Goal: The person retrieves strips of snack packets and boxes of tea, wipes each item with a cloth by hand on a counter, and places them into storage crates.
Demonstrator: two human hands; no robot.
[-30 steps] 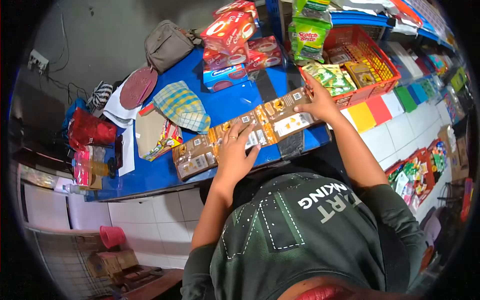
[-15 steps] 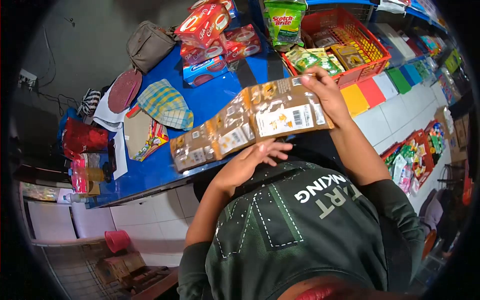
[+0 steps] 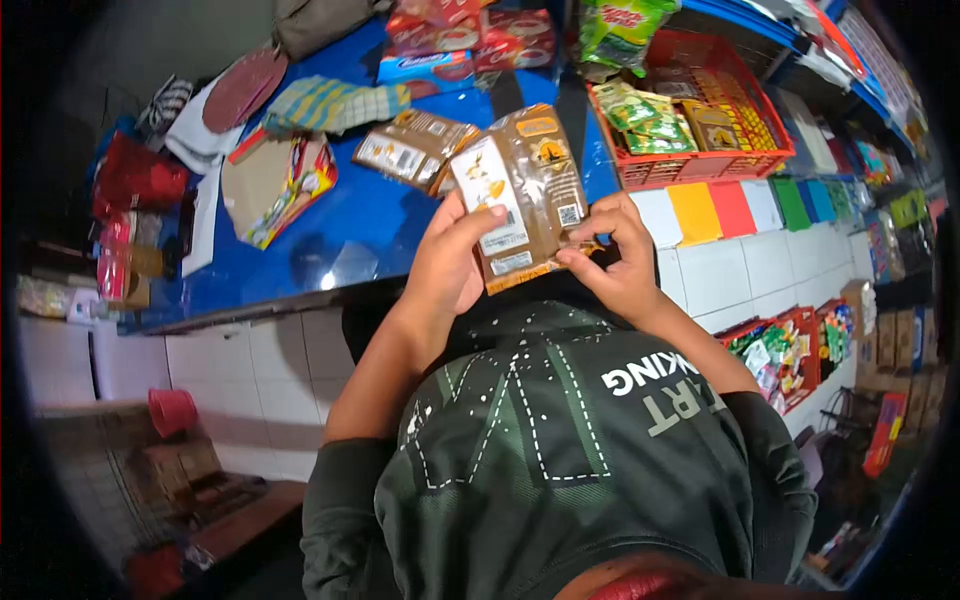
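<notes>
Both hands hold a brown sachet pack (image 3: 535, 190) with a white label, barcode and orange edges, tilted in front of my chest. My left hand (image 3: 445, 250) grips its left side, thumb on the face and fingers behind. At the lower right corner, my right hand (image 3: 622, 250) pinches the edge between thumb and fingers. Behind it, more brown sachets (image 3: 410, 148) rest on the blue table (image 3: 340, 220); whether they join the held pack is hidden.
A red basket (image 3: 700, 172) with green and brown packets stands at back right, beside a Scotch-Brite pack (image 3: 622, 32). Red tea boxes (image 3: 435, 32) and a blue box (image 3: 425, 68) are at the back. A checked cloth (image 3: 335, 105) and cardboard (image 3: 255, 190) lie left.
The long sachet strip, earlier stretched out sideways, is now folded or parted, with some sachets on the table. My left hand has moved up onto the pack; my right hand has lowered to its bottom corner.
</notes>
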